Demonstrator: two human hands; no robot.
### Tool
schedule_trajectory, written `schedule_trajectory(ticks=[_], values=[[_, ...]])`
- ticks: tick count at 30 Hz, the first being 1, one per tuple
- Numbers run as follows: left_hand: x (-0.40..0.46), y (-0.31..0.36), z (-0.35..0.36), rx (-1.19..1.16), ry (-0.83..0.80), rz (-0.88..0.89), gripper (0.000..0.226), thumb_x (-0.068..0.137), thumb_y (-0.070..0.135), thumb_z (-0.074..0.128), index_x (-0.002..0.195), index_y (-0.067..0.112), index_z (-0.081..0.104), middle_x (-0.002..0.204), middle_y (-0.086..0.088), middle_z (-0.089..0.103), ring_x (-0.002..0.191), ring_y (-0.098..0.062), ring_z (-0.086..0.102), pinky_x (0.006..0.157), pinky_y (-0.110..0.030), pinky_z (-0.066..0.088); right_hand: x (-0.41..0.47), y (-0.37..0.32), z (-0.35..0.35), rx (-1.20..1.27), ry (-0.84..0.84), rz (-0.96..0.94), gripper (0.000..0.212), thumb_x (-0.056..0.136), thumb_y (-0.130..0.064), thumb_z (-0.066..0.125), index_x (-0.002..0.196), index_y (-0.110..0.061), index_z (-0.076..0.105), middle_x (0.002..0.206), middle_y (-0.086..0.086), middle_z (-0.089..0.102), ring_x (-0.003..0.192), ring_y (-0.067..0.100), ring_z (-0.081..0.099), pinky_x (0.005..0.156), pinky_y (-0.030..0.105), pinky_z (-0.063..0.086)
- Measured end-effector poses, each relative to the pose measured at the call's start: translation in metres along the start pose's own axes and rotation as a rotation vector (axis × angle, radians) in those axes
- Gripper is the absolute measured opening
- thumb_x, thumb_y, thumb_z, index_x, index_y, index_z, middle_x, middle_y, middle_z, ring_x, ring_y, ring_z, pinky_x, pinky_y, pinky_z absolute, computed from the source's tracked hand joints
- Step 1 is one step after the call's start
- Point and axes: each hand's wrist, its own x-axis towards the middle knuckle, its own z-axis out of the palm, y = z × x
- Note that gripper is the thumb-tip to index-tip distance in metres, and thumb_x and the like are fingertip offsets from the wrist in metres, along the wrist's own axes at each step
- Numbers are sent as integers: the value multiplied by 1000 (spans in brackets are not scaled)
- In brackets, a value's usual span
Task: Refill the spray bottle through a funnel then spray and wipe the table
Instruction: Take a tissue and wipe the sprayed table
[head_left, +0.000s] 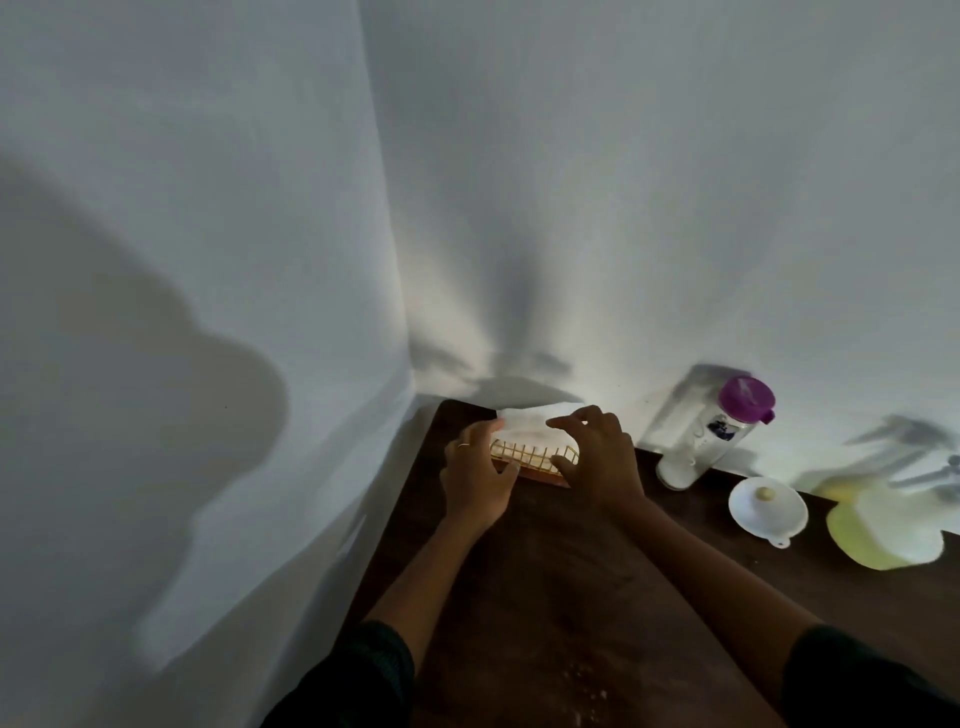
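- Fingers (563, 422) of both hands curl over white tissue (524, 418) in a gold wire holder (535, 457); the grip itself is unclear.
- Spray bottle (883, 525), far right, is overexposed and blurred.
- White funnel (768, 506) sits on the dark tabletop (571, 597) in a white-walled corner.

Both forearms are reaching forward, dark sleeves pushed up. The left hand (475, 480) and right hand (597, 457) are hovering close together, fingers curled.

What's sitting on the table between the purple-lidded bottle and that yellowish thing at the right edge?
In the head view, a white funnel sits on the dark table between the purple-lidded bottle and the yellowish thing.
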Motion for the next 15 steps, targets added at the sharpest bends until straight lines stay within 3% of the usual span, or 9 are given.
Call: schedule_trajectory(ticks=[3, 6, 11, 15], values=[[13, -5, 5, 46, -30, 0, 50, 84, 25, 65, 130, 31, 48, 143, 6, 37, 133, -23, 28, 101, -46, 34, 10, 3, 12, -111, -13, -78, 52, 55, -16, 85, 104, -20, 67, 101, 8, 61, 91, 33, 57, 67, 39, 44], [22, -9, 8, 52, -33, 6, 43, 81, 23, 66, 122, 35, 55, 142, 8, 37, 131, -22, 29, 100, -43, 33, 15, 4, 18, -172, 26, -105, 43, 50, -14, 87, 89, -18, 69, 87, 6, 64, 79, 31, 60, 60, 37, 44], [32, -12, 12, 45, -85, -2, 46, 79, 20, 68, 119, 39, 56, 142, 10, 35, 130, -22, 27, 100, -43, 33, 20, 5, 26, -85, 149, -86, 6, 71, -15, 76, 75, -17, 71, 73, 3, 65, 73, 31, 59, 59, 37, 41], [38, -10, 11, 56, -124, -26, 44, 79, 24, 68, 119, 39, 57, 144, 10, 34, 131, -22, 27, 100, -43, 31, 20, 4, 23, 54, 194, -53, 6, 79, -22, 65, 78, -18, 70, 79, 0, 67, 80, 27, 58, 65, 34, 37]])
